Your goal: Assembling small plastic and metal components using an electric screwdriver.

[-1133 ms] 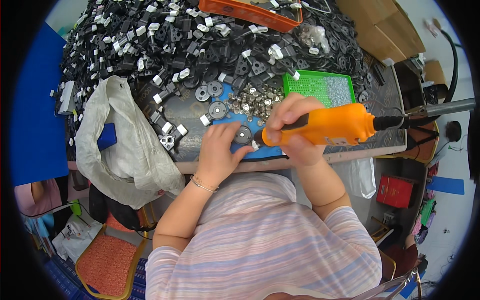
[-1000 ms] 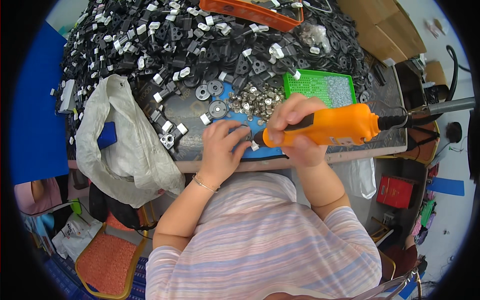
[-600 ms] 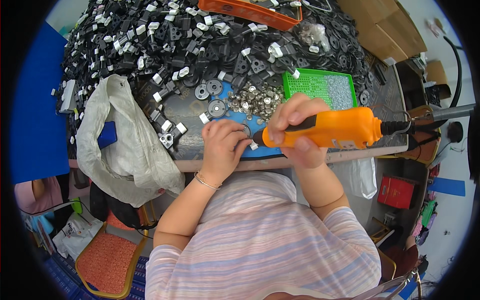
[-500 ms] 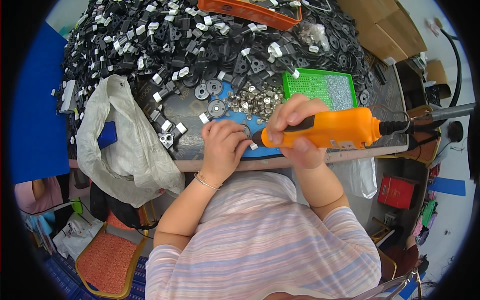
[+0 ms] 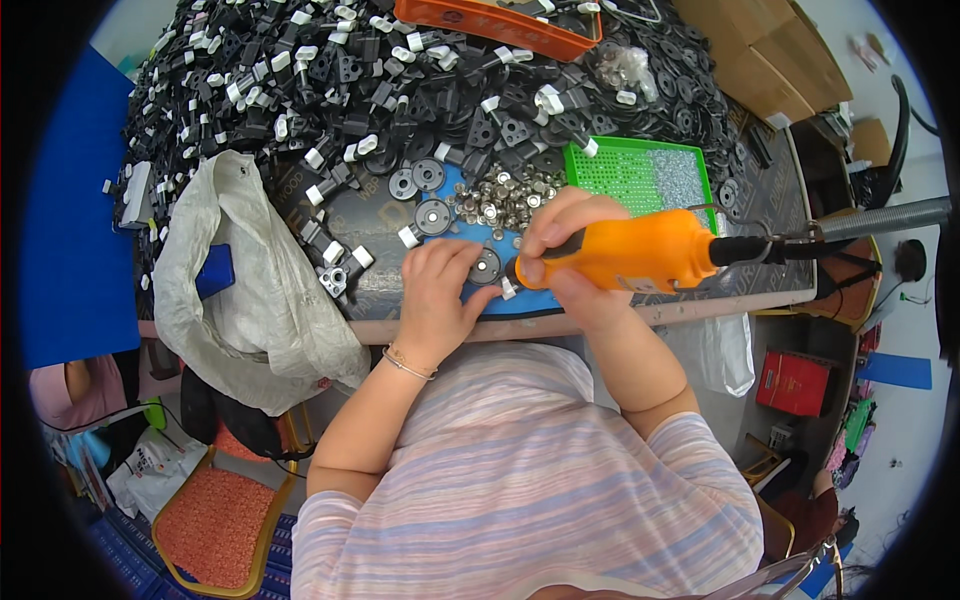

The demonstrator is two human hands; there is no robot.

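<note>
My right hand (image 5: 577, 250) is wrapped round an orange electric screwdriver (image 5: 645, 250), its dark tip pointing left, close beside a black round disc (image 5: 485, 266). The disc has a bright metal centre and lies on the blue mat (image 5: 543, 302). My left hand (image 5: 436, 295) holds it by the left side, fingers above and thumb below. A small white end piece (image 5: 508, 289) shows between the disc and the screwdriver tip. Another disc with a white-capped part (image 5: 432, 217) lies just beyond my left fingers.
Loose silver metal caps (image 5: 510, 200) are heaped beyond my hands. A green tray (image 5: 640, 180) holds small silvery pieces. Black parts with white ends (image 5: 350, 90) pile up behind, under an orange bin (image 5: 500, 28). A whitish sack (image 5: 235, 290) hangs over the left table edge.
My left fingers have drawn back a little to the left, uncovering the disc. The screwdriver and my right hand have shifted slightly left.
</note>
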